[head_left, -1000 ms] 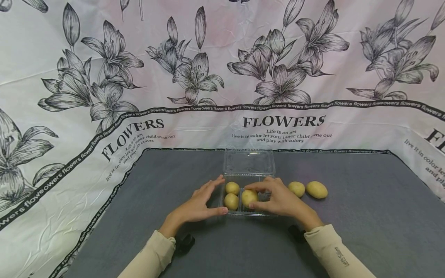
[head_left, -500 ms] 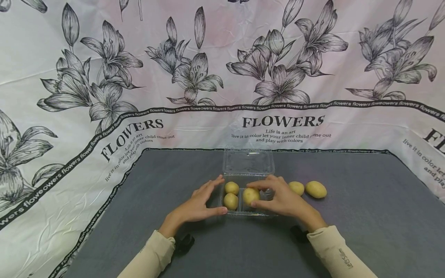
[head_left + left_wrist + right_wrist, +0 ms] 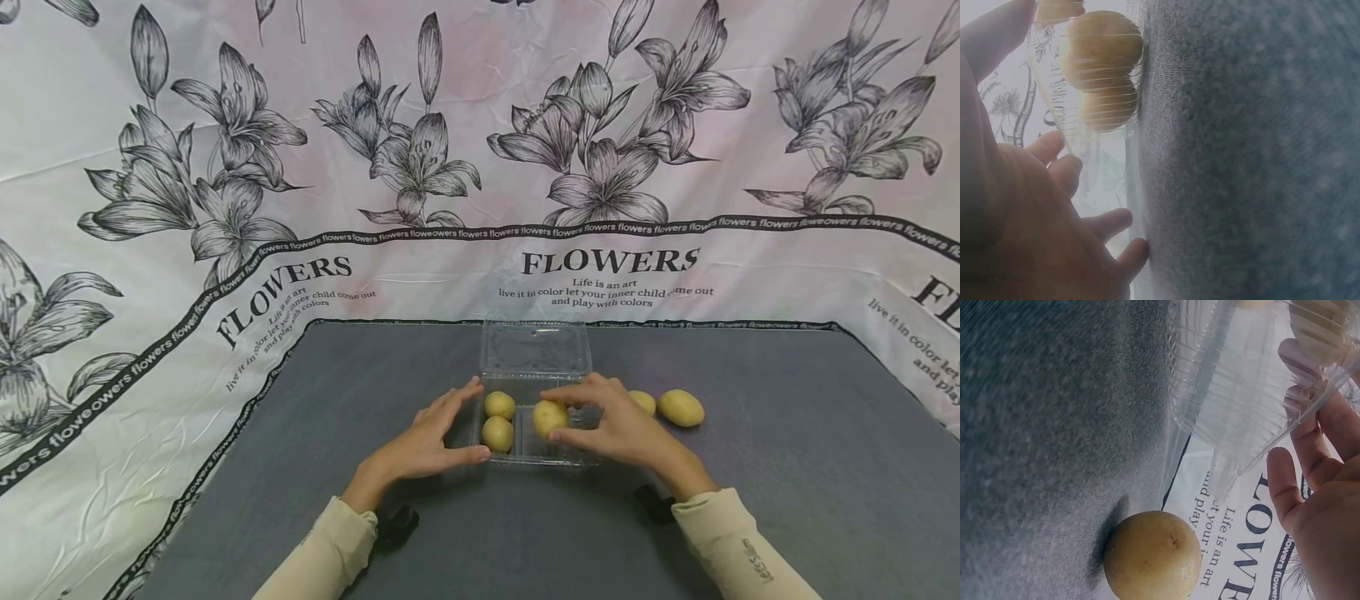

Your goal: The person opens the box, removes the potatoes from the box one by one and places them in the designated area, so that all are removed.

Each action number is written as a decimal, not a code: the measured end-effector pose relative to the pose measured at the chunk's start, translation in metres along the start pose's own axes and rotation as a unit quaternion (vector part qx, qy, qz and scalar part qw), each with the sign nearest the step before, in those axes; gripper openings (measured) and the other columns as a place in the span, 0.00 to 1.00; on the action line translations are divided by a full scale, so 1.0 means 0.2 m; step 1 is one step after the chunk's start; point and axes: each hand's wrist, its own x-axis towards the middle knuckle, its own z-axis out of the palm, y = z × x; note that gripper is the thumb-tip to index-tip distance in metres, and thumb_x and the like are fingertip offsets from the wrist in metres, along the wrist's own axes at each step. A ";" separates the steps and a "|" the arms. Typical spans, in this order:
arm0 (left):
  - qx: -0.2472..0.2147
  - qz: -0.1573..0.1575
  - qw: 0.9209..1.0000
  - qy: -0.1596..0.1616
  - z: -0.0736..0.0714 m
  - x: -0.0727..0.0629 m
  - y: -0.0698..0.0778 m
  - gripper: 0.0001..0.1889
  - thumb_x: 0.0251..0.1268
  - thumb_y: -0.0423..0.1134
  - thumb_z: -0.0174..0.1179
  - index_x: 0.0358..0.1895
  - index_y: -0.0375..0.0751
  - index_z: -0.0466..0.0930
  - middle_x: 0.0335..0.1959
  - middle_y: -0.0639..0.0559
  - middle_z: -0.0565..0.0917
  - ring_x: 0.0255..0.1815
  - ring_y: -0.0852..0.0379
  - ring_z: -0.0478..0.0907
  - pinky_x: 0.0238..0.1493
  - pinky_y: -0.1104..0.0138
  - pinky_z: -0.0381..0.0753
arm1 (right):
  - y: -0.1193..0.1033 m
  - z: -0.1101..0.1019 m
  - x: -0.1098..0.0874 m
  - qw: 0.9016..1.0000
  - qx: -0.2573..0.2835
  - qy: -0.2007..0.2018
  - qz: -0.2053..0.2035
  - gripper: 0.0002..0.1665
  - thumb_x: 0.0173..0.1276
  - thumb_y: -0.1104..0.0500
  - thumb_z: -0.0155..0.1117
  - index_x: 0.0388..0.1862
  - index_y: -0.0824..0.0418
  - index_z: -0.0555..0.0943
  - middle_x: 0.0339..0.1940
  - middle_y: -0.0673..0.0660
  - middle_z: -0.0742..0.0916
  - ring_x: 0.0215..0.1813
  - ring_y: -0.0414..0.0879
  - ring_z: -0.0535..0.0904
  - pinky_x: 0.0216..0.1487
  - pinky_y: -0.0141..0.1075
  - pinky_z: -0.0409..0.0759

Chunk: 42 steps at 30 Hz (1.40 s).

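Note:
A clear plastic clamshell box [image 3: 536,460] stands on the grey table with its lid [image 3: 536,350] raised at the back. Two yellow potatoes [image 3: 498,434] sit one behind the other in its left compartment. Between thumb and fingers my right hand [image 3: 618,421] pinches another potato [image 3: 551,419], held over the right part of the box. My left hand [image 3: 427,442] is at the box's left side, fingers spread and fairly straight, thumb near the front corner. Through the ribbed wall, the left wrist view shows a potato [image 3: 1104,47]. The right fingertips are partly behind clear plastic in the right wrist view.
Right of the box, two more potatoes lie on the table: one [image 3: 682,408] in plain sight, the other [image 3: 642,402] partly hidden by the right hand. A flower-printed cloth [image 3: 420,283] hangs behind the table [image 3: 787,467].
The right hand and its pinched potato have shifted a little to the right and slightly up, away from the left pair. The left hand has stayed at the box's side.

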 end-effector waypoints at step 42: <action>0.004 0.009 1.000 0.007 0.01 0.00 -0.01 0.48 0.66 0.61 0.65 0.83 0.59 0.48 0.85 0.62 0.44 0.86 0.42 0.43 0.77 0.33 0.45 | 0.04 -0.11 -0.07 0.999 0.004 0.024 0.030 0.30 0.58 0.53 0.81 0.61 0.53 0.85 0.43 0.46 0.86 0.41 0.49 0.75 0.40 0.42 0.72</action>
